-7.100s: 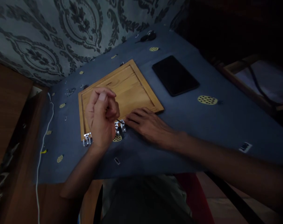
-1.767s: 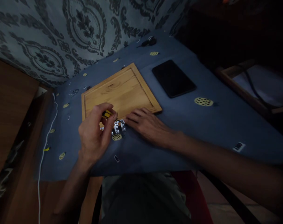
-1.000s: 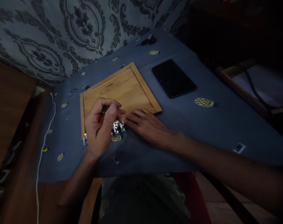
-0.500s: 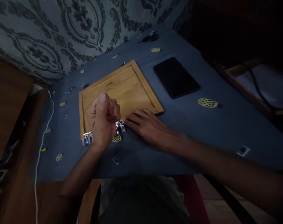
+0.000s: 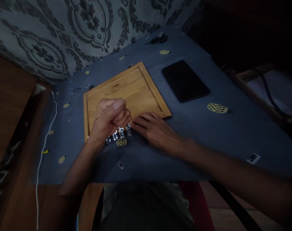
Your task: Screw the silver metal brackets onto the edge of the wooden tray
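Note:
A wooden panel with a raised frame lies tilted on the blue cloth. My left hand is closed in a fist above its near edge, thumb on top; what the fist holds, if anything, is hidden. Several shiny metal hinge-like fittings stick out from that edge, just below and right of the fist. My right hand rests on the near edge right of the fittings, fingers stretched along the wood. Its thumb is out of sight.
Right of the panel lies a black tablet. A dark round-headed object sits at the back of the cloth-covered table. Down the left side runs a white cable. The patterned wall stands behind.
My left fist has shifted right and turned, its thumb now pointing right, covering the left fittings and uncovering more in the middle. My right hand stays in place. The view has shifted slightly.

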The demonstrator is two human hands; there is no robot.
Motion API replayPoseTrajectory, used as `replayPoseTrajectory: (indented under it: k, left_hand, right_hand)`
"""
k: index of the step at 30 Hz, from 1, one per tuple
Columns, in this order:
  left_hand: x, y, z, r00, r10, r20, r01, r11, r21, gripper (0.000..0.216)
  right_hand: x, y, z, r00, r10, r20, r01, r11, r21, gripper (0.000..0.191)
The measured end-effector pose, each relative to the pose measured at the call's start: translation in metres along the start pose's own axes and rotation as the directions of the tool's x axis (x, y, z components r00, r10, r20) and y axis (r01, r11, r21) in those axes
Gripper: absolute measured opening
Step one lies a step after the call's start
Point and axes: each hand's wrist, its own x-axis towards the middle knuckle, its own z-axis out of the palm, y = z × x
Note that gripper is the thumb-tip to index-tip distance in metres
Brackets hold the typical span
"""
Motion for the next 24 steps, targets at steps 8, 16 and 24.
replayPoseTrajectory:
  k: [8, 16, 24]
  left_hand:
    - [-0.007, 0.03, 0.007, 0.924, 0.115, -0.365, -0.072, 0.989, 0.13, 0.071]
    - [-0.012, 0.024, 0.016, 0.88, 0.099, -0.464, -0.062, 0.994, 0.094, 0.066]
    - [-0.01, 0.013, 0.02, 0.868, 0.102, -0.486, -0.076, 0.994, 0.073, 0.065]
  right_hand:
    - [0.0, -0.001, -0.002, 1.0, 0.013, 0.026, -0.013, 1.0, 0.011, 0.031]
    - [0.001, -0.001, -0.003, 1.0, 0.011, 0.027, -0.011, 1.0, -0.007, 0.032]
    - [0.002, -0.001, -0.001, 1.0, 0.01, 0.027, -0.009, 0.998, -0.063, 0.026]
